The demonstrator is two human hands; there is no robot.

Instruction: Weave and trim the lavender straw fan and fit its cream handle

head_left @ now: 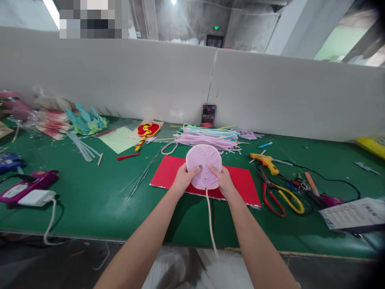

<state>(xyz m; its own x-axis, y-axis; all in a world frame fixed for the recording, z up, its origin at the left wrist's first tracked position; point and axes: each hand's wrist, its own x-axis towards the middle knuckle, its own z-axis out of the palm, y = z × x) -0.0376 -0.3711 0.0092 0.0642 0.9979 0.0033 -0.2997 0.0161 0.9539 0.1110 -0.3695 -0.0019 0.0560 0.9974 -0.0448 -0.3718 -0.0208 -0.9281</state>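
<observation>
Between my two hands is a round, light-purple fan (204,160) made of pipe cleaners, with a pale rim and a slanting rib pattern. My left hand (184,176) grips its left edge, thumb pressed on the front. On the opposite edge, my right hand (224,178) pinches it the same way. A long cream stem (209,216) hangs from the fan's lower edge toward the table's front. Beneath the hands lies a red board (243,184) with a ragged white edge. The fingers behind the fan are hidden.
Behind the fan lies a pile of purple and green pipe cleaners (207,136). A red-and-yellow fan (148,130) rests further left. To the right are a yellow glue gun (265,162), red-and-yellow-handled pliers (275,194) and a box (355,214). A purple power strip (39,186) sits left.
</observation>
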